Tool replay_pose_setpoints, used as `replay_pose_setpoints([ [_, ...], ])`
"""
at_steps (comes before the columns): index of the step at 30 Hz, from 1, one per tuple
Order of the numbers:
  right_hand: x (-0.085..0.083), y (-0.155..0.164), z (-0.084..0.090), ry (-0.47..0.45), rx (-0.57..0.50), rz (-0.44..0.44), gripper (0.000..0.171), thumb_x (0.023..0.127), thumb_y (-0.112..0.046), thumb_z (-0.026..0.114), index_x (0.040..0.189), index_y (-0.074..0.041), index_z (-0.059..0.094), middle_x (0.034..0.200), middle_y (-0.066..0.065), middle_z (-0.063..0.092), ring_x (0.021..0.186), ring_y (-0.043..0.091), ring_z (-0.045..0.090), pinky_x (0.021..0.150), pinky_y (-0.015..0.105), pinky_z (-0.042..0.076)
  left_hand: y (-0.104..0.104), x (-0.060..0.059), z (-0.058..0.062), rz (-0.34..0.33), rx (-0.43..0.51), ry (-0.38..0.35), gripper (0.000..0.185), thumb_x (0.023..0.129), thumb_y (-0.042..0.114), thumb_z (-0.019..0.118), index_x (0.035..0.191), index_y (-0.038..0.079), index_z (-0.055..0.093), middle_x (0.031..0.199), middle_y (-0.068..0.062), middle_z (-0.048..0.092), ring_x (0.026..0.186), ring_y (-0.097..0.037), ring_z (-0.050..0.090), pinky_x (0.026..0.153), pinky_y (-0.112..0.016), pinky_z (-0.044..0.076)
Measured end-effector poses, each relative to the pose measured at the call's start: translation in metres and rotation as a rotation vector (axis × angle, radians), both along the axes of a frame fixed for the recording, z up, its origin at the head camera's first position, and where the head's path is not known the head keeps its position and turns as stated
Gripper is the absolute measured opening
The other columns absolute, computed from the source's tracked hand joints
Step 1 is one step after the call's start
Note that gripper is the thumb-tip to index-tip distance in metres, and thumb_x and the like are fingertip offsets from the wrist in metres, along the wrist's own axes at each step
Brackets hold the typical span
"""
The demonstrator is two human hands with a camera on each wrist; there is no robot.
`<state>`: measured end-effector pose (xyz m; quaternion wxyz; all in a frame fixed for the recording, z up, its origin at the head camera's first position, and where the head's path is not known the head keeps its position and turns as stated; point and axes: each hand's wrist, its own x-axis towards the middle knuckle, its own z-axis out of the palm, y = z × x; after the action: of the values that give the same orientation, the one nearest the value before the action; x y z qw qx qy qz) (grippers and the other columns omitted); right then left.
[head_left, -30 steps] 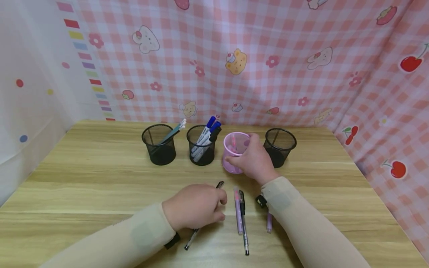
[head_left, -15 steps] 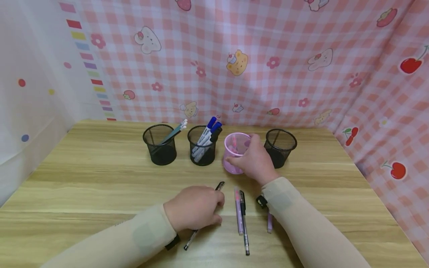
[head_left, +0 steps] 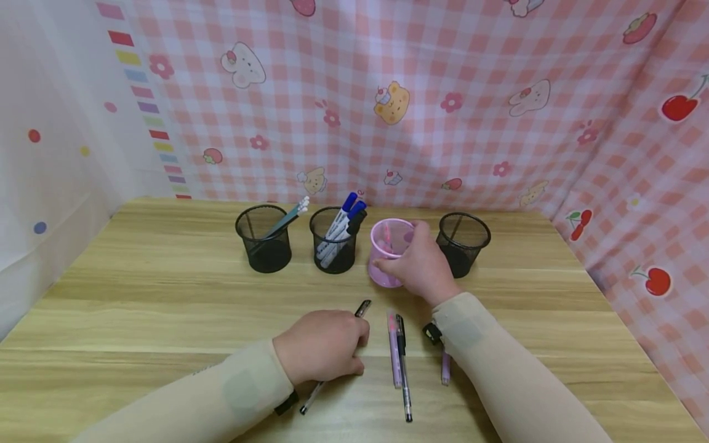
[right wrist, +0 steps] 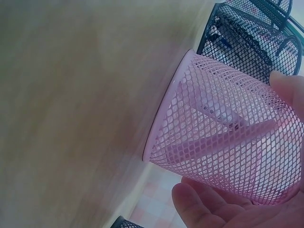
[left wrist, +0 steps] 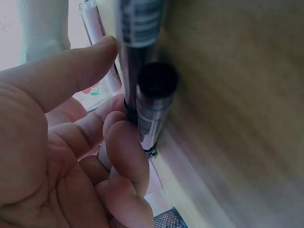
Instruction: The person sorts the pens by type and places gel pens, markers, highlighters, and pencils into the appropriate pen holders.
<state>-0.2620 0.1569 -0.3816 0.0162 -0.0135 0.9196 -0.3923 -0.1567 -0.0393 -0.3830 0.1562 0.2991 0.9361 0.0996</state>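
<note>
- The fingers [left wrist: 126, 156] of the left hand [head_left: 321, 344] are curled down over a black pen [head_left: 362, 307], which is pinched against the table [head_left: 138, 295]; in the left wrist view the pen's barrel is seen held between the thumb and the bent fingertips.
- Only the pen's clip end, above the knuckles, and its tip [head_left: 308, 403], below the wrist, are shown in the head view, just left of centre in the lower half of the frame.
- The fingers of the right hand [head_left: 423, 264] are wrapped round a pink mesh cup [head_left: 384, 246], with the thumb on its near wall and the fingertips over its far rim; pink pens are seen inside it in the right wrist view.
- The cup is set at the middle of the frame, between a black mesh cup with blue-capped markers [head_left: 334, 246] on its left and another black mesh cup [head_left: 462, 241] on its right.
- A fourth black cup [head_left: 263, 246] stands further left.
- A purple pen [head_left: 393, 351] and a second black pen [head_left: 404, 369] lie side by side between the forearms.
</note>
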Motion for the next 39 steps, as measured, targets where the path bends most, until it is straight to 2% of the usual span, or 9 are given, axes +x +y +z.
replay_pose_setpoints([
  [16,0.0002,0.0003,0.0006,-0.034,-0.002,-0.009,0.108,0.078,-0.037,0.093,0.157,-0.006,0.027,0.149,0.022,0.051,0.136,0.038,0.055,0.114,0.054,0.049,-0.0003,-0.0012,0.0,0.019,0.0,0.009,0.031,0.085,0.037,0.088,0.103,0.019,0.07,0.094,0.006,0.071,0.078,-0.008,0.061,0.075,-0.031,0.055],
  [33,0.0005,0.0007,0.0006,-0.033,-0.004,-0.003,0.108,0.079,-0.038,0.093,0.157,-0.006,0.026,0.15,0.022,0.05,0.136,0.038,0.055,0.113,0.053,0.05,-0.0017,-0.0035,0.0,0.032,-0.001,0.002,0.031,0.085,0.036,0.089,0.103,0.019,0.069,0.091,0.008,0.067,0.076,-0.008,0.058,0.074,-0.031,0.054],
  [39,0.0001,0.0008,0.0004,-0.038,-0.007,-0.005,0.108,0.079,-0.037,0.093,0.157,-0.006,0.027,0.15,0.021,0.05,0.135,0.038,0.056,0.111,0.053,0.052,-0.0021,-0.0037,0.0009,0.066,0.007,0.003,0.031,0.084,0.036,0.089,0.101,0.019,0.069,0.089,0.007,0.065,0.075,-0.01,0.057,0.072,-0.032,0.054],
])
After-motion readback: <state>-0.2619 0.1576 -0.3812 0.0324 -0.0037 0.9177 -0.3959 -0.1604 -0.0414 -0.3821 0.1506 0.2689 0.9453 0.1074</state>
